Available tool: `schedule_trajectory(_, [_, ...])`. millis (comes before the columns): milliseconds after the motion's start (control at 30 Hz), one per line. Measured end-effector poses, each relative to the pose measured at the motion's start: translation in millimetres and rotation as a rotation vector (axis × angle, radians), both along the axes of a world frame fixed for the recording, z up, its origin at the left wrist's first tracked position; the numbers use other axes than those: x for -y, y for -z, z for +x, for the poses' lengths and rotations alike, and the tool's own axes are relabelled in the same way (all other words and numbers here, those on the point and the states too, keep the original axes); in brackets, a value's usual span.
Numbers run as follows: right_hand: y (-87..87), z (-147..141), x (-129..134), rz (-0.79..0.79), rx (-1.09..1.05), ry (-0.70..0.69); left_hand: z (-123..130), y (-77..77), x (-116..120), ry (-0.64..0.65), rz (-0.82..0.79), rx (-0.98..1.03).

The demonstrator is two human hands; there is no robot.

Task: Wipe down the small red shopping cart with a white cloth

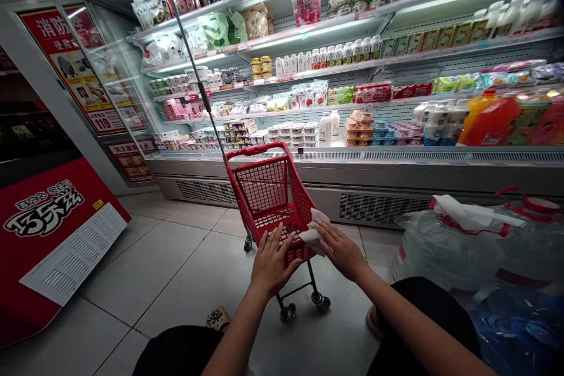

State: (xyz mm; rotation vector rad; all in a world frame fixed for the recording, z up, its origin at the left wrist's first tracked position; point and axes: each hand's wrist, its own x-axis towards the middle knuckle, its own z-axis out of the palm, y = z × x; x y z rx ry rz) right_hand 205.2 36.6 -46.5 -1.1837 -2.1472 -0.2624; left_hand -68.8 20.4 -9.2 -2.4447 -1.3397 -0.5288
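Note:
A small red shopping cart [264, 188] with a mesh basket and dark wheels stands on the tiled floor in front of me. My left hand [274, 258] rests at the near edge of the basket, fingers spread, holding nothing. At the basket's near right corner, my right hand [341, 247] presses a crumpled white cloth [314, 236] against the red side. The cloth lies under and beside its fingers. A thin dark pole [194, 64] rises from the cart's far left side.
A refrigerated shelf unit [264, 167] with bottles and packages runs behind the cart. On the left stands a red freezer [66, 235]. Large water bottles [453, 247] in plastic wrap are close on the right. My knees flank the near side.

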Motion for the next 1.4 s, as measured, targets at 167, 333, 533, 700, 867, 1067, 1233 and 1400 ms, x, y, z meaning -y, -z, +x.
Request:
schedule_trajectory(167, [-1.4, -20.1, 17.3, -0.001, -0.091, -0.018, 6.5, 5.5, -5.3, -0.076, 0.008, 0.044])
schedule_trajectory(333, [-12.3, -34.5, 40.3, 0.011, -0.029, -0.099, 26.9, 9.3, -7.0, -0.193, -0.024, 0.110])
schedule_trajectory(533, [-17.2, -31.2, 46.6, -0.013, 0.093, -0.271, 4.0, 3.2, 14.6, -0.102, -0.058, 0.137])
schedule_trajectory(700, [-24.7, -34.4, -6.7, -0.110, 0.007, -0.265, -17.9, -3.3, 31.3, -0.059, -0.097, 0.117])
schedule_trajectory(867, [-37.2, -49.0, -70.9, -0.198, -0.045, -0.200, -19.3, -4.7, 36.3, -0.043, -0.066, 0.101])
schedule_trajectory(1067, [-28.9, -53.7, -50.9, -0.158, -0.068, -0.221, -24.1, -7.2, 38.9, -0.061, -0.024, 0.059])
schedule_trajectory(1233, [-21.6, -53.8, 11.9, -0.110, -0.075, -0.269, -28.1, -10.5, 41.4, -0.042, 0.024, 0.015])
schedule_trajectory(1400, [-21.7, -50.6, 48.9, -0.097, -0.005, -0.355, -30.8, -11.2, 43.4, -0.021, 0.060, -0.014])
